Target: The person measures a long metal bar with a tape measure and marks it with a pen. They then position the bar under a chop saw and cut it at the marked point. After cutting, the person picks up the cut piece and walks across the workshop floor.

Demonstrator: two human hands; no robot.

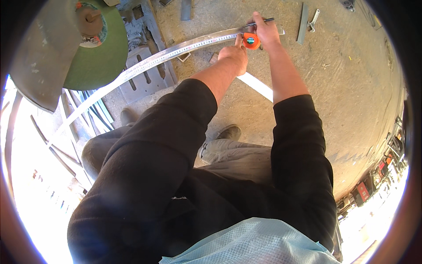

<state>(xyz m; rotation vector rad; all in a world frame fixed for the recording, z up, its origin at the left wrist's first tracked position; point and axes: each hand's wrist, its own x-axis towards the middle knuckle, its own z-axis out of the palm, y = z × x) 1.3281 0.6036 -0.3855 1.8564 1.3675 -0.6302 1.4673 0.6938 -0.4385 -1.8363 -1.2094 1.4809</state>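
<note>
My left hand [235,57] is closed at the mouth of an orange tape measure [251,41], one finger reaching up to the blade. The tape's blade [176,52] is drawn out far to the left, lying along a long metal bar [184,44] that curves across the view. In my right hand [266,31] is a dark pen [263,20], its tip pointing left toward the bar just above the tape's case. The undersides of both hands are hidden.
A cut-off saw with a large green disc [99,57] and metal guard [41,53] stands at upper left, beside a slotted metal base [143,72]. A wrench [313,20] and flat bar [302,23] lie at far right. A pale strip [256,85] lies below my hands.
</note>
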